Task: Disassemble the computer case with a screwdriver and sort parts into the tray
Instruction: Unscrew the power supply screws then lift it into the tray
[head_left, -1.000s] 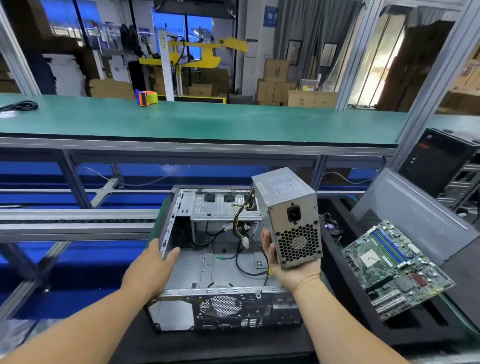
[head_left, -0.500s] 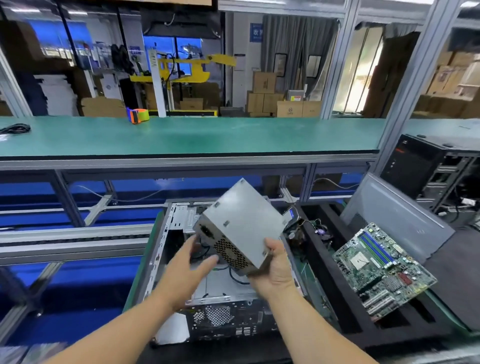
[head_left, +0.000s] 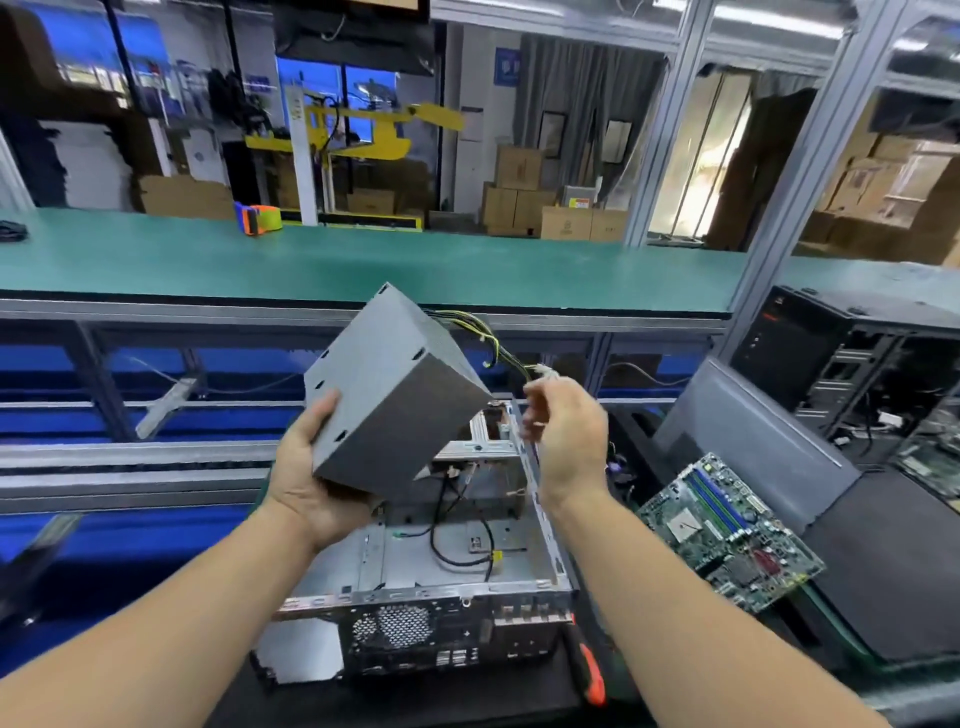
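Green matting covered the long bench (head_left: 363, 265) behind, with a tape dispenser (head_left: 258, 219) near its far edge. Over the opened computer case (head_left: 431, 582) the left hand (head_left: 317, 467) gripped the grey power supply (head_left: 387, 395) from beneath, tilted on one corner, while the right hand (head_left: 569, 441) pinched its trailing cable bundle (head_left: 493, 345). Beside the case's right edge lay the screwdriver (head_left: 589, 670); the motherboard (head_left: 727, 535) rested in the black tray (head_left: 893, 571).
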